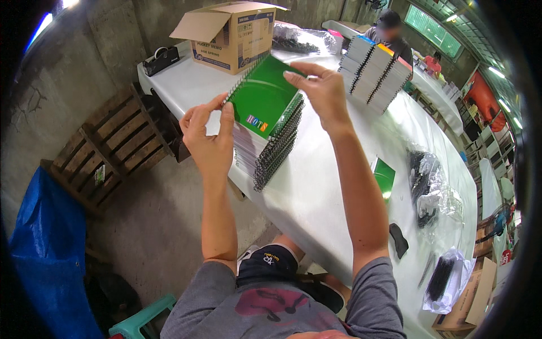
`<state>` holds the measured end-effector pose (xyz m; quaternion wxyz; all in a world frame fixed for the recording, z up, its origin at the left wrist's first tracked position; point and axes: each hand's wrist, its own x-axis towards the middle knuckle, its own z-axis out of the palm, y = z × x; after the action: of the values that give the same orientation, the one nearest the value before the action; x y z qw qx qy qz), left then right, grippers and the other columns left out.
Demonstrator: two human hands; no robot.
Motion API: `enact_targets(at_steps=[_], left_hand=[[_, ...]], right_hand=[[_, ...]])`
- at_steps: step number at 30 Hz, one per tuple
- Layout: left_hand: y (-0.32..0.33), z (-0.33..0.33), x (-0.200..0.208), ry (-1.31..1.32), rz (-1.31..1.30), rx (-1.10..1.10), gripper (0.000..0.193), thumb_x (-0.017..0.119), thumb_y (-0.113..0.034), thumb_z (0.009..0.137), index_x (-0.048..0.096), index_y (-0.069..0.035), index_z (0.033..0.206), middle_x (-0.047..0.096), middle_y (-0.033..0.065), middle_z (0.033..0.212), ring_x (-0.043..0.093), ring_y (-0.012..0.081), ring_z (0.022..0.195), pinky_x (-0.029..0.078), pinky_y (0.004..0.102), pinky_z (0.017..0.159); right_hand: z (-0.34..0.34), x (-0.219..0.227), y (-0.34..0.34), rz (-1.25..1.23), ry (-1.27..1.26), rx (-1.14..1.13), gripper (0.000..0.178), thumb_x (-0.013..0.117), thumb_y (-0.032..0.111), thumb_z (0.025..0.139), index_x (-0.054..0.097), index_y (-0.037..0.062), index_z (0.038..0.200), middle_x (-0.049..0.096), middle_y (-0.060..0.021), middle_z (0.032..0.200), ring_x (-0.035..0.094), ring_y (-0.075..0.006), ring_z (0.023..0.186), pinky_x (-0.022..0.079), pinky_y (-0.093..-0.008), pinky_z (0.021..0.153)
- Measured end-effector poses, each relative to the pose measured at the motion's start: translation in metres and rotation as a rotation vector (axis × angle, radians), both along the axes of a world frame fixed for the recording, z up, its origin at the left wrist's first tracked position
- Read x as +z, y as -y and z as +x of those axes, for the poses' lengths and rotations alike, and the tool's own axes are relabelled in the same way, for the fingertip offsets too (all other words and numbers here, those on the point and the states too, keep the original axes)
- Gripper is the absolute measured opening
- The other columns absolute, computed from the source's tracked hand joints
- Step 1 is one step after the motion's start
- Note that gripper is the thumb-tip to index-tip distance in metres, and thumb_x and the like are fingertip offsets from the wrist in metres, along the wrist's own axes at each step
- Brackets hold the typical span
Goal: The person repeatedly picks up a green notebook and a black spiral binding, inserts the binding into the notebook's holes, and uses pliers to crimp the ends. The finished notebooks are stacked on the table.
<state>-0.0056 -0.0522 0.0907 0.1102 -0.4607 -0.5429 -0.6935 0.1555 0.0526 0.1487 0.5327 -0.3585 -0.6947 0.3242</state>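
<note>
A spiral notebook point(265, 93) with a green cover lies at the top of a stack of spiral notebooks point(257, 152), whose black wire coils show on the right side. Its own coil runs along the upper left edge. My left hand point(209, 127) pinches that edge near the lower left corner, thumb on the cover. At the upper right corner, my right hand point(322, 93) grips the notebook between thumb and fingers. Whether the notebook rests fully on the stack I cannot tell. Another green notebook point(384, 179) lies on the table, right of my right forearm.
On the white-covered table point(316, 186) stand an open cardboard box point(240, 39), a tape dispenser point(161, 61) and tall notebook stacks point(372, 73). Bags of black coils point(426, 181) lie at right. A person point(389, 34) sits beyond the stacks. Wooden pallets point(113, 147) lean at left.
</note>
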Motion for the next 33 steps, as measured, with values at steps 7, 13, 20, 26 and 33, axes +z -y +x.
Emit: enact_targets(at_steps=[7, 13, 20, 26, 33], left_hand=[[-0.011, 0.0, -0.036, 0.332, -0.058, -0.55, 0.031, 0.061, -0.02, 0.089, 0.06, -0.008, 0.117, 0.058, 0.0073, 0.118, 0.052, 0.0167, 0.106, 0.039, 0.0282, 0.092], [-0.024, 0.001, -0.043, 0.249, 0.069, -0.691, 0.039, 0.058, -0.017, 0.091, 0.049, -0.002, 0.126, 0.052, 0.0103, 0.127, 0.05, 0.0158, 0.11, 0.038, 0.0264, 0.093], [-0.02, -0.024, -0.049, 0.277, 0.207, -0.449, 0.064, 0.036, -0.049, 0.095, 0.026, -0.005, 0.141, 0.045, 0.0124, 0.135, 0.041, 0.0224, 0.125, 0.029, 0.0386, 0.102], [0.042, -0.014, -0.018, 0.422, 0.486, -0.099, 0.046, 0.035, -0.039, 0.097, 0.039, -0.007, 0.129, 0.048, 0.0127, 0.129, 0.044, 0.0246, 0.121, 0.034, 0.0406, 0.099], [0.059, 0.095, -0.018, -0.057, 0.635, -0.591, 0.032, 0.039, -0.03, 0.094, 0.042, -0.004, 0.114, 0.046, 0.0155, 0.114, 0.048, 0.0287, 0.109, 0.043, 0.0369, 0.091]], right_hand=[[-0.006, -0.058, -0.016, -0.055, 0.041, -0.053, 0.039, 0.059, 0.037, 0.086, 0.065, 0.0048, 0.108, 0.065, -0.0161, 0.099, 0.061, -0.0218, 0.089, 0.045, -0.03, 0.081], [-0.03, -0.067, -0.006, -0.016, -0.15, -0.129, 0.041, 0.045, 0.034, 0.095, 0.06, -0.0024, 0.108, 0.059, -0.0192, 0.104, 0.058, -0.0281, 0.096, 0.043, -0.0334, 0.086], [0.028, -0.084, -0.008, 0.225, 0.012, -0.376, 0.05, 0.064, 0.025, 0.084, 0.045, 0.0028, 0.125, 0.047, -0.0183, 0.12, 0.045, -0.0316, 0.113, 0.034, -0.0418, 0.098], [0.256, -0.149, 0.048, -0.272, 0.458, -1.031, 0.071, 0.079, 0.039, 0.067, 0.049, 0.0025, 0.12, 0.055, -0.0186, 0.106, 0.056, -0.0292, 0.094, 0.046, -0.0397, 0.085], [0.302, -0.181, 0.067, -0.618, 0.369, -0.868, 0.057, 0.081, 0.044, 0.059, 0.064, -0.0021, 0.088, 0.067, -0.0177, 0.087, 0.066, -0.0321, 0.073, 0.052, -0.0378, 0.07]])
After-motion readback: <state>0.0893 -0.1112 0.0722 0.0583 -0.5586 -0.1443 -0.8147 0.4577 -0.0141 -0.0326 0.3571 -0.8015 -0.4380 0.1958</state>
